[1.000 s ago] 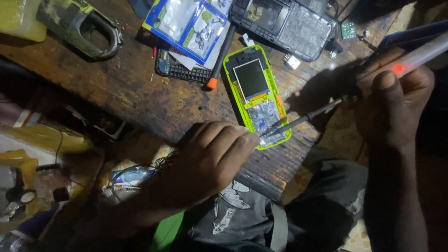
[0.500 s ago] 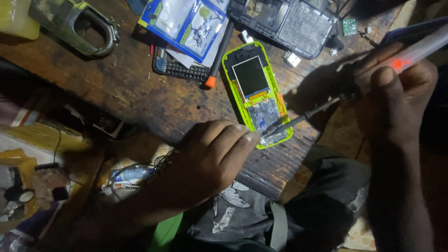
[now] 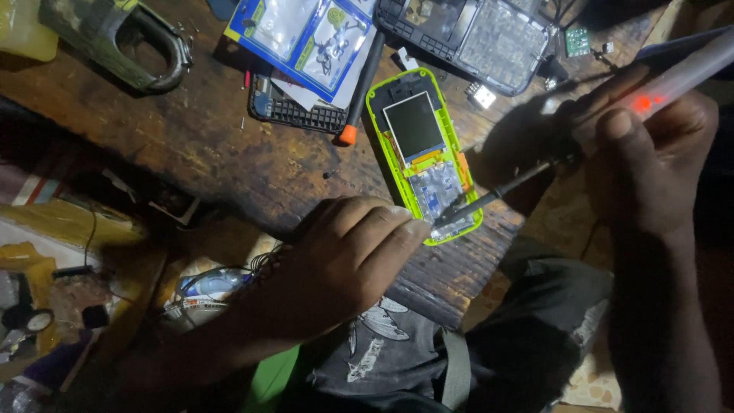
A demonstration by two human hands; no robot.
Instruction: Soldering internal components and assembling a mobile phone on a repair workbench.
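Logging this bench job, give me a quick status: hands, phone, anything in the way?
Left hand steadies green phone at its lower end. Right hand grips soldering iron, tip on the board. Nothing between them.

phone repair bench, small workshop: scarred wooden table (image 3: 229,160) littered with an opened green phone (image 3: 424,153), a stripped dark phone frame (image 3: 474,34), a loose keypad (image 3: 294,111), blister-packed spare parts (image 3: 306,38), an orange-tipped screwdriver (image 3: 361,88), a soldering iron (image 3: 535,172), dim light
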